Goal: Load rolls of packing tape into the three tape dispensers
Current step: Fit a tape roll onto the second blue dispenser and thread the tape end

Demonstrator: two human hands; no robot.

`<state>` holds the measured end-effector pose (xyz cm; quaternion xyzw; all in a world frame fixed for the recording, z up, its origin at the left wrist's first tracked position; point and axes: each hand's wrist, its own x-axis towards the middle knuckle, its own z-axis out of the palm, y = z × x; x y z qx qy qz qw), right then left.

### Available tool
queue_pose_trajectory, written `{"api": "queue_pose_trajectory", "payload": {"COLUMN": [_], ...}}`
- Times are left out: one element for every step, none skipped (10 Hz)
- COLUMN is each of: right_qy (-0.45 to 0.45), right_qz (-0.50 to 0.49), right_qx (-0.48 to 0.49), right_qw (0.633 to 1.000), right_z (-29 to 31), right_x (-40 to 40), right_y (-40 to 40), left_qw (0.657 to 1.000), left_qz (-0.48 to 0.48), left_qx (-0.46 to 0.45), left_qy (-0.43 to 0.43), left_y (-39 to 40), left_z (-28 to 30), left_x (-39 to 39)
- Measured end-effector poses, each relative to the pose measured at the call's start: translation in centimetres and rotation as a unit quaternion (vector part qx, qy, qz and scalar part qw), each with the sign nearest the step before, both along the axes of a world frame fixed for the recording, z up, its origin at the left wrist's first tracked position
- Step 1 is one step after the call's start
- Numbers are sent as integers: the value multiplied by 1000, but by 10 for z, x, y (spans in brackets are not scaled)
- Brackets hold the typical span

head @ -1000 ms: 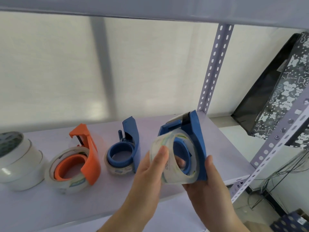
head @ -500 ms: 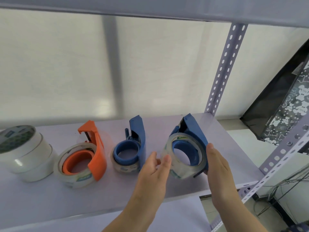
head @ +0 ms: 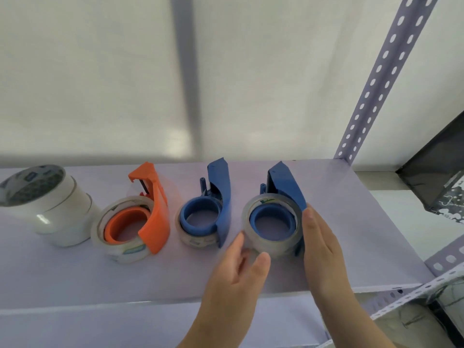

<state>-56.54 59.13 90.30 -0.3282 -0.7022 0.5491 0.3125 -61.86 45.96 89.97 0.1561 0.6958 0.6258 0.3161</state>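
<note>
Your left hand (head: pixel 236 270) hangs open, fingers loosely spread, its fingertips just at the near edge of the clear packing tape roll (head: pixel 272 226); whether they touch it is hard to tell. Your right hand (head: pixel 324 249) lies flat and open against the right side of the blue plastic tape dispenser (head: pixel 286 189) carrying that roll, gripping nothing. Both forearms are cut off below. On the pale lilac shelf (head: pixel 351 222), left of your hands, sit a second blue dispenser (head: pixel 221 194), an orange dispenser (head: pixel 155 217), and stacked white tape rolls (head: pixel 50 209), partly cropped.
</note>
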Motion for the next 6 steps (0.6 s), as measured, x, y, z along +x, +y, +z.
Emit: {"api": "queue_pose_trajectory", "payload": {"right_qy": [-15, -34, -39, -50, -75, -61], "right_qz": [-27, -17, -39, -68, -87, -114], "right_qx": [-17, -18, -1, -11, -41, -31], "right_qw": [999, 999, 998, 996, 992, 991], "right_z": [-3, -9, -4, 5, 9, 12], "right_x": [0, 2, 1, -2, -5, -2], "right_y": [3, 5, -1, -11, -14, -20], "left_qw": [1000, 995, 986, 968, 937, 896], "left_qz": [-8, -23, -59, -108, -147, -179], "left_qx": [-2, -14, -32, -48, -73, -85], "left_qy": [24, 94, 156, 222, 309, 396], "left_y": [-3, -11, -25, -47, -69, -88], "left_z": [-2, -4, -6, -6, -7, 4], "left_x": [7, 11, 10, 5, -2, -11]}}
